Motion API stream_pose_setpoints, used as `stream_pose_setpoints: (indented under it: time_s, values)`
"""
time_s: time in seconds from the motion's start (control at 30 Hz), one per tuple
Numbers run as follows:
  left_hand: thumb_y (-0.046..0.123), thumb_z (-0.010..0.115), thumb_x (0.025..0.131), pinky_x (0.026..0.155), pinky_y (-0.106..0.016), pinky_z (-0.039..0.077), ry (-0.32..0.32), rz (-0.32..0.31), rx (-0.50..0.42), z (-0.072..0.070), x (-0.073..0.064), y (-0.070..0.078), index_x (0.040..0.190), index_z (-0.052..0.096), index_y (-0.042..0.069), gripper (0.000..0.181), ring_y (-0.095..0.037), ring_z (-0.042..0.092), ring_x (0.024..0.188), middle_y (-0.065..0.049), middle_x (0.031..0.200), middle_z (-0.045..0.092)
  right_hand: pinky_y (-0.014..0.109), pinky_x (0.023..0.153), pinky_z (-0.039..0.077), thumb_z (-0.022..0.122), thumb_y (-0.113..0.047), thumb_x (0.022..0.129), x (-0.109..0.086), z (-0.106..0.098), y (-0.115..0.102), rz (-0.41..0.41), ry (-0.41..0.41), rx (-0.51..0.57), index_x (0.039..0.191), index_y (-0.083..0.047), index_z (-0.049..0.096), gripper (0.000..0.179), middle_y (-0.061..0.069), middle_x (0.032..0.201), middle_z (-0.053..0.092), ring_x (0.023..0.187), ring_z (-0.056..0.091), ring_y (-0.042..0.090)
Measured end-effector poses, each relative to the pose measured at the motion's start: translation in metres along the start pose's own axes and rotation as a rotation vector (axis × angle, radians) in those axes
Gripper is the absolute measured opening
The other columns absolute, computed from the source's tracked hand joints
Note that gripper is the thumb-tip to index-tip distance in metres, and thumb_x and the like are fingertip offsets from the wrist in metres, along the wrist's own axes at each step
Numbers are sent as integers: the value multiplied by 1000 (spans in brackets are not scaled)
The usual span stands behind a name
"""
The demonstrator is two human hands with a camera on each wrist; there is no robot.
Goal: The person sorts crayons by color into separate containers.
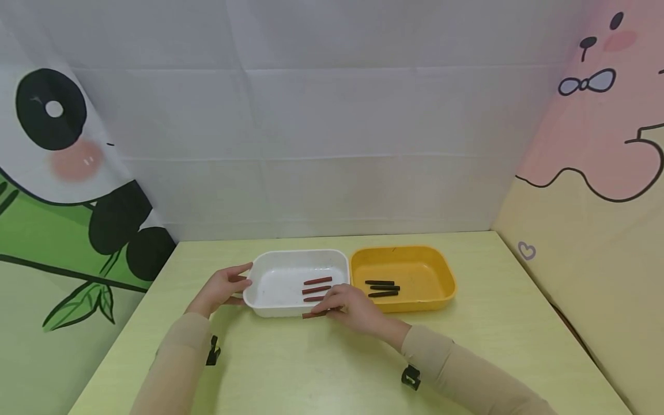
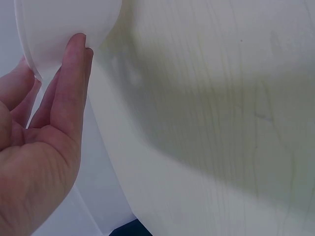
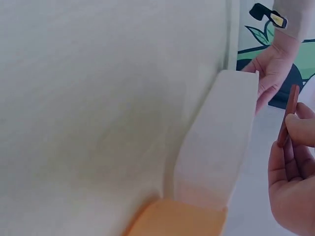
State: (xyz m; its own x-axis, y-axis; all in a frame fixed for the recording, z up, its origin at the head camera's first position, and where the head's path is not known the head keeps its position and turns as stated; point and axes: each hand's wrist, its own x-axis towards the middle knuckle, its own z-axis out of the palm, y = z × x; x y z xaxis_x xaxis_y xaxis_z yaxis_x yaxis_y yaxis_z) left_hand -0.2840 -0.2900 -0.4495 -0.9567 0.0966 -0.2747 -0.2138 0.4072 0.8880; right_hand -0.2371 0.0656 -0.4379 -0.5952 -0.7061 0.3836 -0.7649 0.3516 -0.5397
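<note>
My right hand [image 1: 353, 308] pinches a short reddish-brown stick [image 3: 290, 110] between thumb and fingers, held just above the front rim of the white tray [image 1: 275, 282]. Three similar reddish-brown sticks [image 1: 317, 281] lie side by side in the right part of that tray. At the tray's left end, my left hand [image 1: 223, 288] holds the rim; the left wrist view has its thumb at the rim and its fingers [image 2: 71, 88] along the outer wall. Whether the sticks are crayons I cannot tell.
A yellow tray [image 1: 441, 285] stands against the right side of the white one, with three black sticks [image 1: 384, 293] inside. Both are on a pale yellow table [image 1: 290, 369]. A light curtain [image 1: 332, 190] hangs behind, and printed cloths flank the table left and right.
</note>
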Motion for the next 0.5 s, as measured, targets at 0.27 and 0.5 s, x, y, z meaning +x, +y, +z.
stream_pose_setpoints:
  time_s: [0.27,0.5]
  values:
    - [6,59,100,76,-40,60,7,-8,11,1,0,1,153,35,5,59,-36,64,104,-33,133,51,27,82,51,75,4,84,6,-20,-3,-24,29,-4,108,-13,79,30,-2,95,65,92,59,15]
    - [5,58,100,76,-40,60,3,-7,-3,0,1,1,153,34,4,59,-36,63,105,-34,133,50,27,80,52,72,3,88,16,-34,5,86,8,42,112,-14,77,30,-2,100,66,94,59,15]
